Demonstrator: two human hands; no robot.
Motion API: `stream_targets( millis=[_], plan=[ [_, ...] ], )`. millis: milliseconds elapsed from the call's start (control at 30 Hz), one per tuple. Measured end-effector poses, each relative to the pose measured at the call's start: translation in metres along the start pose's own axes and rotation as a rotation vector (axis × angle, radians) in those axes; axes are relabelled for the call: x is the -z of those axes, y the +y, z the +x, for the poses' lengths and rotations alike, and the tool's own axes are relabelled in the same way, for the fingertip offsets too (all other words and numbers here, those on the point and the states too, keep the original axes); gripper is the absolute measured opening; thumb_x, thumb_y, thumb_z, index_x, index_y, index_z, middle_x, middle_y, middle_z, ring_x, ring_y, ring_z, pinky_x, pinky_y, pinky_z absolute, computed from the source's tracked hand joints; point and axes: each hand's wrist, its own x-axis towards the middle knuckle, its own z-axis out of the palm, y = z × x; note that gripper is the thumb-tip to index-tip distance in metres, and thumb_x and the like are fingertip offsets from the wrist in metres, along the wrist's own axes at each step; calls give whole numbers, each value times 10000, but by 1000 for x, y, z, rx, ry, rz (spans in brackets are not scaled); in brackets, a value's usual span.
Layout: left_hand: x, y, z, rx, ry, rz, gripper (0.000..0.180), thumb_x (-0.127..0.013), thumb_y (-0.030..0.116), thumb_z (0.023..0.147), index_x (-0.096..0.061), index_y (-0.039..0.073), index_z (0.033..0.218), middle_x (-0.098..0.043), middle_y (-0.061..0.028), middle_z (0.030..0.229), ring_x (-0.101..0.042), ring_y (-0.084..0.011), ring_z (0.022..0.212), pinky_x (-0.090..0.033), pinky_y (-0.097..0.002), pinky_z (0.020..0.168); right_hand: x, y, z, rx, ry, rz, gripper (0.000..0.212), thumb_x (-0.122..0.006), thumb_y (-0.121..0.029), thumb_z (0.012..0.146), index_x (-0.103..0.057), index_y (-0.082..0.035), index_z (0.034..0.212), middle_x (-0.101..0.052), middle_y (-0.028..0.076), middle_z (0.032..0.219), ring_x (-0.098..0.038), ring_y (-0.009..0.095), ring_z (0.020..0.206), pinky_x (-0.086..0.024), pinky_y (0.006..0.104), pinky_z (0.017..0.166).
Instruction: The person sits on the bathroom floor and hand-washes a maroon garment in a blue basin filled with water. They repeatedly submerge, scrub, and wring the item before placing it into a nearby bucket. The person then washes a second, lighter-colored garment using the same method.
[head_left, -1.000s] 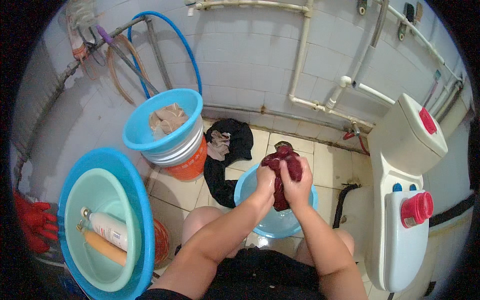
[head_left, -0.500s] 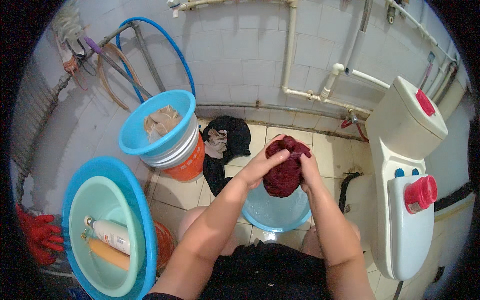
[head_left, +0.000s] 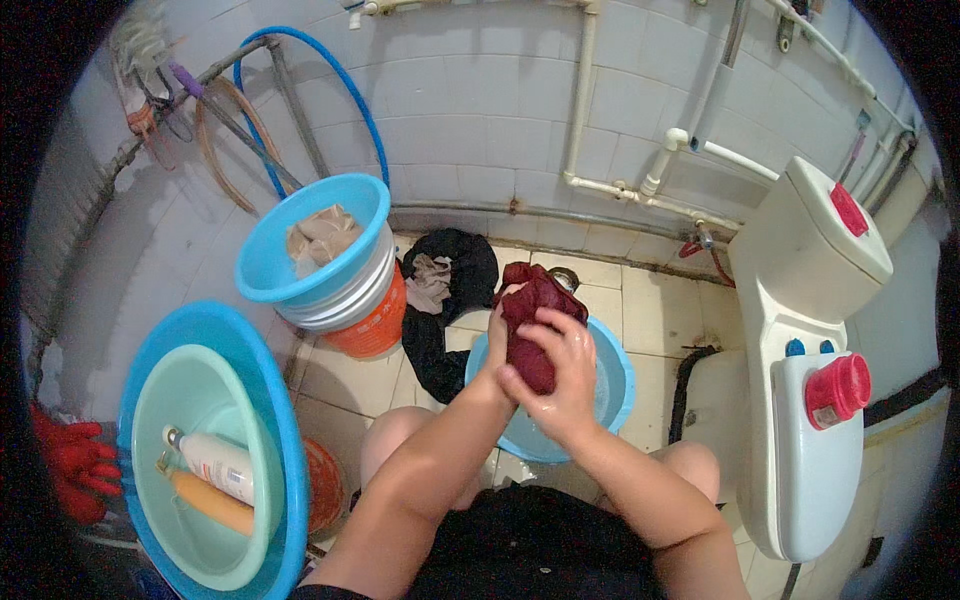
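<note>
A wet, dark red bundle of cloth [head_left: 541,292] is held up in both hands above a light blue basin [head_left: 622,385] of water. My left hand [head_left: 497,335] grips the bundle from its left side, its fingers mostly hidden behind the fabric. Across the near right side lies my right hand [head_left: 562,365], with fingers curved over the cloth and thumb toward my left wrist. Beyond the basin to the left, a black garment [head_left: 455,265] lies on the floor with a beige cloth [head_left: 430,283] on it.
On the left, a blue basin [head_left: 372,205] with beige cloth tops an orange-and-white bucket [head_left: 368,325]. Nearer, a pale green basin [head_left: 160,400] with bottles sits inside a larger blue basin [head_left: 285,440]. A white toilet [head_left: 825,470] with a red tub [head_left: 838,390] stands right.
Both hands have moved slightly left with the red cloth. My right hand has shifted from its right edge onto its near side, and my left hand has gone round its left side.
</note>
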Motion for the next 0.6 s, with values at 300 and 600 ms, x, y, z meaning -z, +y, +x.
stream_targets(
  millis=[300,600],
  plan=[
    [-8,-23,-2,-72,330,409,333,-406,298,916,-528,42,1089,-597,-80,1011,-592,-199,886,-477,-361,813,-7,79,26,-475,253,254,265,-677,-257,772,-564,-30,851,-584,101,800,-567,217,699,-457,312,657],
    [-27,22,6,-38,264,247,395,-374,340,890,-557,81,1124,-582,-106,1139,-542,-296,1048,-400,-463,944,25,110,25,-1106,142,1280,419,-554,-386,866,-538,-62,1129,-582,78,1133,-546,244,1045,-405,420,936]
  ],
)
